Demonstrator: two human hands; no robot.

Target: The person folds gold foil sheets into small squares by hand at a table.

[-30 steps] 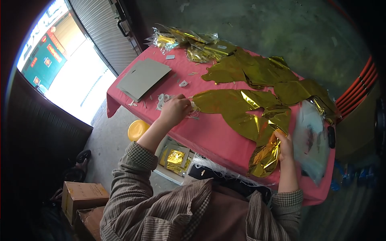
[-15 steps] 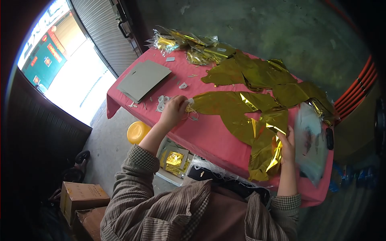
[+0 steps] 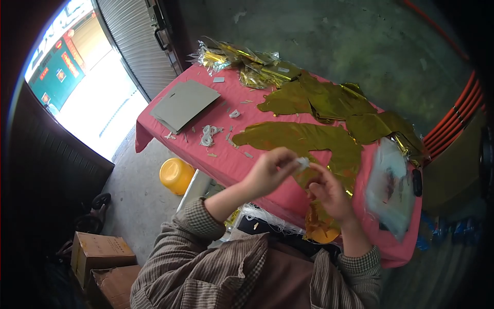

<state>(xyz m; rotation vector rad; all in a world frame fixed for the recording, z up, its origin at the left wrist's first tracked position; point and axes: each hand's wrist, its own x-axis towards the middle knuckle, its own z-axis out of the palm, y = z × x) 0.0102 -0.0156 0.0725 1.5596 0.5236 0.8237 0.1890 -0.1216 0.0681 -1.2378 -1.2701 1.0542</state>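
My left hand [image 3: 272,170] pinches a small white bundle [image 3: 302,163], which looks like coiled string, above the front of the table. My right hand [image 3: 332,193] is beside it, its index fingertip at the bundle and its thumb apart. Beneath and behind both hands lies a flat gold foil piece [image 3: 293,135], like an uninflated balloon, partly hidden by them. Its lower end hangs near the table's front edge. A second gold foil piece [image 3: 329,98] is spread farther back. Loose white string coils [image 3: 210,135] rest on the cloth to the left.
The table has a pink cloth [image 3: 231,167]. Grey card sheets [image 3: 185,103] lie at its left, packaged gold foil [image 3: 257,67] at the back, clear plastic bags [image 3: 391,185] at the right. A yellow bucket [image 3: 176,175] and cardboard boxes [image 3: 103,252] stand on the floor.
My left hand has moved right, carrying the white bundle from the foil's left end. My right hand has let go of the foil and moved left to meet it.
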